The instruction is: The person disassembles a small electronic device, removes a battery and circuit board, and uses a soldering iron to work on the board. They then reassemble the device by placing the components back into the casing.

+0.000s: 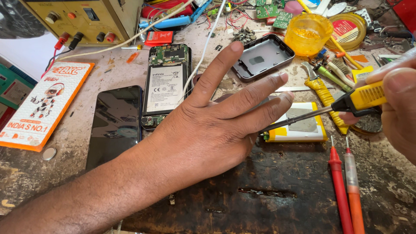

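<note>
Opened phone (167, 82), back removed, battery exposed, upper centre of bench (303, 190). Dark phone screen (116, 123) lying just left of it. Orange-and-white printed box (45, 104) at far left, coin cell (49, 153) beside its lower corner. Yellow power supply (82, 19) at top left. Grey plastic case (263, 57); orange translucent pot (307, 32). Two probes (346, 190), red and orange, lower right.

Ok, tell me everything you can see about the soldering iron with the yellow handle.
The soldering iron has a yellow plastic-looking handle, a black collar and a thin grey metal shaft. The right hand grips the handle at the frame's right edge. It lies slanted, tip pointing down-left toward the yellow-edged battery pack on the worn bench. The tip disappears behind the fingers of the flat left hand, so contact cannot be told.
</note>
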